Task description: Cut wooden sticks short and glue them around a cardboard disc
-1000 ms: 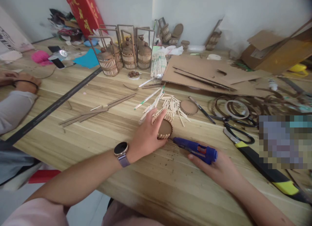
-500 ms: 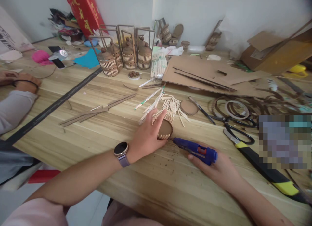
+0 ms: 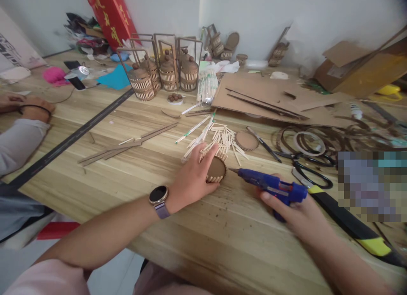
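Observation:
My left hand (image 3: 194, 176) grips a round cardboard base (image 3: 216, 169) on the wooden table, thumb at its near edge and fingers across its far left side. Short wooden sticks stand along part of the base's rim. In my right hand (image 3: 291, 210) is a blue hot glue gun (image 3: 271, 185), its nozzle pointing left, just off the base's right edge. A pile of short sticks (image 3: 224, 138) lies right behind the base. Beside the pile rests a second cardboard disc (image 3: 246, 141) with a dark ridged rim.
Several finished miniature baskets (image 3: 167, 72) with tall handles stand at the back. Flat cardboard (image 3: 263, 93), scissors (image 3: 313, 172), a black-and-yellow cutter (image 3: 346, 220) and strip coils (image 3: 308, 143) lie to the right. Crossed cardboard strips (image 3: 127, 144) are leftward. Another person's hands (image 3: 34, 108) rest at far left.
My right hand has drawn the glue gun to the right, and its nozzle has come away from the near right edge of the base. My left hand stays in place.

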Demonstrator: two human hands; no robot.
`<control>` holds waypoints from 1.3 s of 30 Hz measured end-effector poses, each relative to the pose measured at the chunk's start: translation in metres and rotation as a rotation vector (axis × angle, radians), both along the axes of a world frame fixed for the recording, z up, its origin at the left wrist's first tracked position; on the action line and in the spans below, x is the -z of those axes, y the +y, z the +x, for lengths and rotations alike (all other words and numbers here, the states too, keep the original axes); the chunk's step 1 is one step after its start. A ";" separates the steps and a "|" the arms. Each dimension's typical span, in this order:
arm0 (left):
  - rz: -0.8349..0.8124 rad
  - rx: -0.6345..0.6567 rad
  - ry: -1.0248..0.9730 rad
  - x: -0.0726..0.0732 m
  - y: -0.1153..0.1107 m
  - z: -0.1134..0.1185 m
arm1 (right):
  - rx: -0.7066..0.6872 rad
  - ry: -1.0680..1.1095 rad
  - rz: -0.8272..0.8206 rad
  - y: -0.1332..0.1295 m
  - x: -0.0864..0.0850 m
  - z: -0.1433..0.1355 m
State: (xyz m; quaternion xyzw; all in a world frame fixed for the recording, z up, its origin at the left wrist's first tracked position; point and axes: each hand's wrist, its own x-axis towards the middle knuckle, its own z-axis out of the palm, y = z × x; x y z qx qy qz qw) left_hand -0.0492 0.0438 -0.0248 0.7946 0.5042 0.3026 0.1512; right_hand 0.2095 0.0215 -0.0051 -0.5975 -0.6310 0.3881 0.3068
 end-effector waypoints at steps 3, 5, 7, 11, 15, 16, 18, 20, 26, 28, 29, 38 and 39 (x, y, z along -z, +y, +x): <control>-0.001 0.001 0.006 -0.003 0.000 0.000 | 0.062 0.127 -0.302 0.002 -0.006 0.019; -0.001 -0.003 0.012 -0.004 0.000 0.001 | -0.025 0.155 -0.469 0.005 -0.010 0.028; 0.000 -0.008 0.014 -0.005 0.000 0.001 | -0.143 0.116 -0.580 0.007 -0.014 0.031; -0.005 -0.005 -0.006 -0.002 0.000 0.000 | -0.292 -0.144 -0.485 0.011 -0.021 0.023; -0.004 0.001 -0.017 0.000 0.001 0.000 | -0.198 -0.717 -0.046 0.013 -0.027 0.014; -0.005 0.001 -0.015 0.000 0.001 0.000 | -0.159 -0.828 0.031 0.015 -0.028 0.012; -0.010 -0.002 -0.006 -0.001 0.001 0.000 | -0.131 -0.922 0.119 0.023 -0.031 0.007; -0.018 -0.006 0.003 -0.003 0.000 0.001 | -0.162 -0.871 0.163 0.037 -0.032 -0.002; -0.030 -0.002 -0.002 -0.004 -0.001 0.001 | -0.192 -0.783 0.201 0.086 -0.024 -0.042; -0.030 0.003 -0.004 -0.005 -0.001 0.000 | -0.229 -0.780 0.201 0.095 -0.019 -0.052; -0.029 0.007 -0.005 -0.005 -0.001 0.000 | -0.247 -0.779 0.199 0.098 -0.016 -0.056; -0.035 0.013 -0.018 -0.004 0.001 -0.001 | -0.419 -0.786 0.215 0.080 -0.022 -0.050; -0.035 0.013 -0.022 -0.003 0.001 -0.001 | -0.438 -0.787 0.215 0.078 -0.027 -0.049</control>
